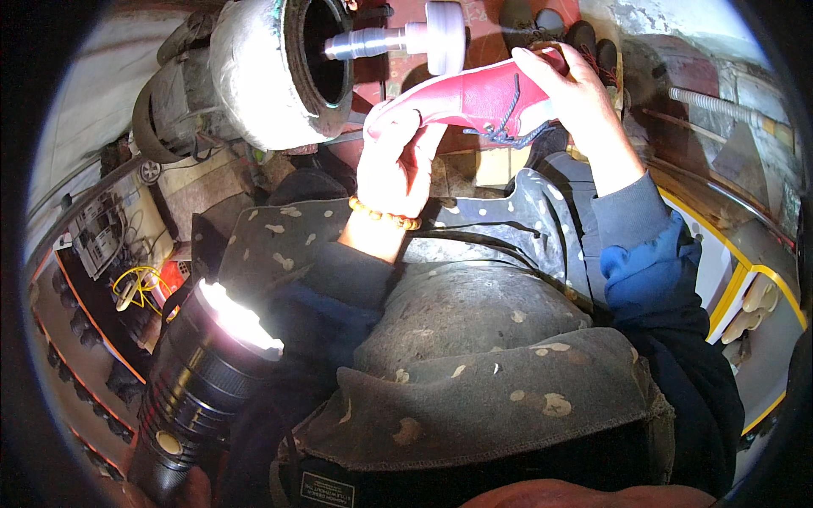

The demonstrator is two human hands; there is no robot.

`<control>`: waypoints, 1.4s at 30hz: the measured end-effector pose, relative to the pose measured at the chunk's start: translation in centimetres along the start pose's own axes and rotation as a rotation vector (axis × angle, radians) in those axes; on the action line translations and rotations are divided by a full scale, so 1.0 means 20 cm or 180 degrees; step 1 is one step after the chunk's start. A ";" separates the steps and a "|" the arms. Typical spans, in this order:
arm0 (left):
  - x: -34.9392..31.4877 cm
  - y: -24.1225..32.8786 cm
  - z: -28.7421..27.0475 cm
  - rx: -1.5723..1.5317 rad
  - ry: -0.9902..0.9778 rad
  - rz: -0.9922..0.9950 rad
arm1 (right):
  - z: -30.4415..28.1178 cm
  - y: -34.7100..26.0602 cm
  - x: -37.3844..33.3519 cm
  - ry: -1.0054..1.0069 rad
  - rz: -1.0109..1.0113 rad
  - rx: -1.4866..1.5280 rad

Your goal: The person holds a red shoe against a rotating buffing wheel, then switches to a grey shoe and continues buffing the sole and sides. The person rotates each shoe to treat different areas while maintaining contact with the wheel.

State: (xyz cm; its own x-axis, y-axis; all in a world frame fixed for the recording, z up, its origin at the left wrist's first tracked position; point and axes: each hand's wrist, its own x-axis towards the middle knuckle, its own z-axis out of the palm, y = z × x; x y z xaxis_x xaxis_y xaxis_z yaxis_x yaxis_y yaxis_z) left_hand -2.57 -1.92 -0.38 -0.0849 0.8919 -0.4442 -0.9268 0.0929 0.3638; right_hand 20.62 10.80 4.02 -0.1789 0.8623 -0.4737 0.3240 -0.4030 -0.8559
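Note:
A red shoe [461, 97] with dark blue laces [508, 125] is held sideways between my two hands. My left hand [394, 165], with a brown bead bracelet at the wrist, pinches its left end from below. At the right end, my right hand [584, 97] has its thumb on the red upper and its other fingers behind, partly hidden. Just above the shoe is a pale wheel [445, 38] on a metal shaft [364, 42]. The gap between wheel and shoe looks small; I cannot tell whether they touch.
The shaft comes out of a round, whitish machine housing [279, 72] at the upper left. A lit black flashlight [199, 381] stands at the lower left. A spotted dark apron [474, 313] covers my lap. Dark shoes [533, 24] lie beyond my right hand; yellow-edged racks [754, 296] stand at right.

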 end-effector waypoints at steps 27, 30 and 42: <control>-0.04 0.07 0.01 0.0138 0.0108 0.0150 | -0.01 0.02 -0.06 -0.0627 -0.0005 0.0620; -0.05 0.09 0.01 0.0227 0.0050 0.0142 | 0.01 0.02 -0.06 -0.0646 0.0067 0.0592; -0.08 0.11 -0.02 0.0495 -0.0048 0.0053 | 0.05 0.02 -0.04 -0.0704 -0.0100 0.0264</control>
State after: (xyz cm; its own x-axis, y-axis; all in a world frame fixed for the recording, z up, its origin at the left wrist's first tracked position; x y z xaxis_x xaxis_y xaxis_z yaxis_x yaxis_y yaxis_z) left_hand -4.64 -3.38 0.78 -0.0931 0.9003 -0.4251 -0.8574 0.1446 0.4940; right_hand 20.00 9.65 3.85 -0.3898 0.7904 -0.4725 0.2392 -0.4086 -0.8808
